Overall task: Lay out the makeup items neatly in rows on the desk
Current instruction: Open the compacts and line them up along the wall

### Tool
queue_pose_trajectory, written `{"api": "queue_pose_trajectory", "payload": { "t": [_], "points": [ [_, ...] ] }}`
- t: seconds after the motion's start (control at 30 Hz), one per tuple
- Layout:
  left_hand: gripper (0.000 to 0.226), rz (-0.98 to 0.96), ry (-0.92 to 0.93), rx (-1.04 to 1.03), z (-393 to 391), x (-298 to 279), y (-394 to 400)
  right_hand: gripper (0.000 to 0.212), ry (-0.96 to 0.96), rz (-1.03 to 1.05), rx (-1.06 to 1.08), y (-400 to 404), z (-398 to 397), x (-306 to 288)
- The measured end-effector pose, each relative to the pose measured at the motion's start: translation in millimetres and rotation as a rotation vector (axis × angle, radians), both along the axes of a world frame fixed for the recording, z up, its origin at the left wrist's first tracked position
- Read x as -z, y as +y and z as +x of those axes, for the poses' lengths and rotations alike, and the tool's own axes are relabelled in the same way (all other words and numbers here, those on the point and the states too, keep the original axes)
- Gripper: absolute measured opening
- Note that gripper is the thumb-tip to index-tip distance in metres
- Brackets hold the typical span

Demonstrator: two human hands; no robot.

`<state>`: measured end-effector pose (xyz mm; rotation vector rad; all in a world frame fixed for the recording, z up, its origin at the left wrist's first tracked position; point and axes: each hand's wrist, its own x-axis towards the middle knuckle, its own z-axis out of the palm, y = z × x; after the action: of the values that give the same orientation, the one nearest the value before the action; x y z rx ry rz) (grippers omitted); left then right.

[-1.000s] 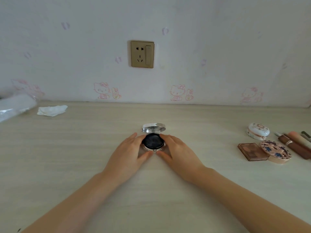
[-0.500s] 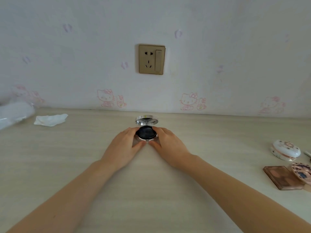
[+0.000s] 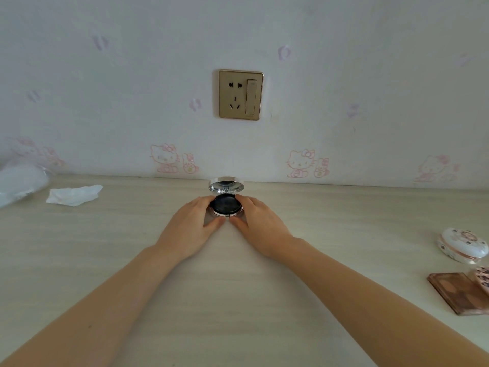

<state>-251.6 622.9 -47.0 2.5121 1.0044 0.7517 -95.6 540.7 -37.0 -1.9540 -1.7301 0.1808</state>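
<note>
Near the wall, both hands cup an open compact (image 3: 225, 206) holding a dark pad.

Brown palette (image 3: 460, 292) and floral compact (image 3: 483, 278) cut by right edge, plastic bag (image 3: 18, 182) blurred at left

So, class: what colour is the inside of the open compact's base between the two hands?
Black, inside the open compact, ringed by a silvery rim; the head view shows it.
</note>
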Motion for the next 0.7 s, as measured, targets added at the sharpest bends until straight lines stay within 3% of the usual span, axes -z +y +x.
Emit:
{"api": "queue_pose_trajectory", "payload": {
  "t": [0.47,0.7],
  "points": [
    [0.052,0.068,0.077,-0.130,-10.7,-0.5,-69.5,0.052,-0.126,-0.132,0.068,-80.5,18.4,-8.4],
    [0.042,0.092,0.066,0.006,7.2,-0.6,-134.7,0.050,-0.196,-0.134,0.125,-165.3,36.7,-17.9]
  ]
}}
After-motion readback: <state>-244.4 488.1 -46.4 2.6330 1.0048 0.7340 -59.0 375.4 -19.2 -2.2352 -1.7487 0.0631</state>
